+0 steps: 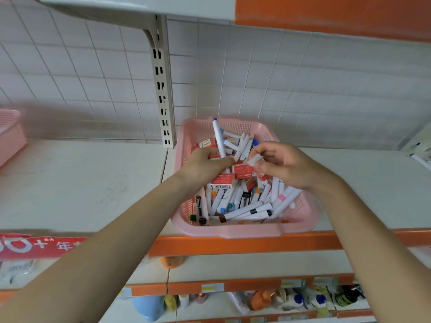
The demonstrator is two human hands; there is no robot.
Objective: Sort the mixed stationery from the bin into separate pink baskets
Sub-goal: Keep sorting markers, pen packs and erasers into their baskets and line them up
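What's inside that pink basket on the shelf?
Mostly white marker pens with coloured caps, jumbled with small red-and-white boxes. The pink basket is heaped, so its floor and whatever lies under the pile cannot be seen.

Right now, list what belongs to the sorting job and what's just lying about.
Job: full pink basket, its markers and red boxes, blue-capped marker in left hand, small white piece in right hand, second pink basket.
Lying about: lower-shelf bottles, red banner.
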